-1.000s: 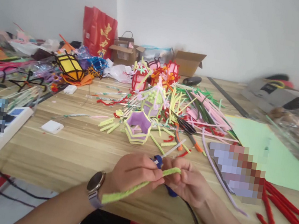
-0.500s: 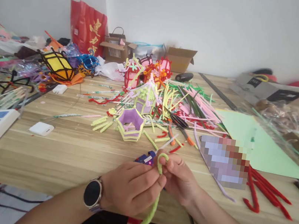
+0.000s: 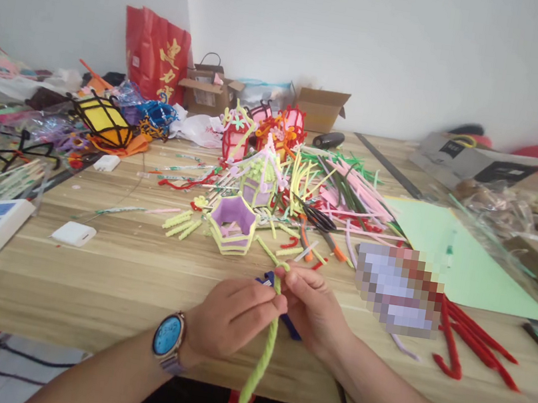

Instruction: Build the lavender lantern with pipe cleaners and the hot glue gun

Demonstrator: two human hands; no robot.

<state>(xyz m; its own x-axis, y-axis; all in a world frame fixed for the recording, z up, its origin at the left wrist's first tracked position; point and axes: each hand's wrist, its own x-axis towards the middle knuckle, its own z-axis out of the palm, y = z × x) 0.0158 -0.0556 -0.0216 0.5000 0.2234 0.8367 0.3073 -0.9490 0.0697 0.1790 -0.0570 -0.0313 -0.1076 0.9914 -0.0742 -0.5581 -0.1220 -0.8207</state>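
Our left fingers [image 3: 268, 301] and right fingers [image 3: 293, 284] pinch one green stem [image 3: 266, 342] near its top; its lower end hangs past the worktop [image 3: 126, 274] edge. Under our right hand [image 3: 316, 309] lies a blue tool [image 3: 290, 323], mostly hidden, so we cannot tell what it is. Beyond stands one purple frame [image 3: 234, 224], then a stem pile [image 3: 342, 185] too tangled to count.
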